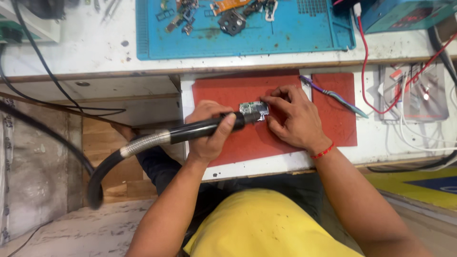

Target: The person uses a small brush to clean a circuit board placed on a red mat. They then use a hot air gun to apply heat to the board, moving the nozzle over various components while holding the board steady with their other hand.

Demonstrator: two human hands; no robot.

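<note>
Circuit board (253,110) pinned on red mat (238,90) by right hand (293,119); left hand (207,133) fingers clasp black hot-air wand (204,128).

A small circuit board (253,109) lies on a mat (281,133) on the tabletop (371,147), between the left hand (208,131) holding a hot-air handpiece (204,127) and the right hand (291,118), tweezers (333,95) farther right.

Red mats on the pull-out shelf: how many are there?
2. The large red mat lies under both hands and the small circuit board; the smaller red mat sits just right of it, under the purple tool.
</note>
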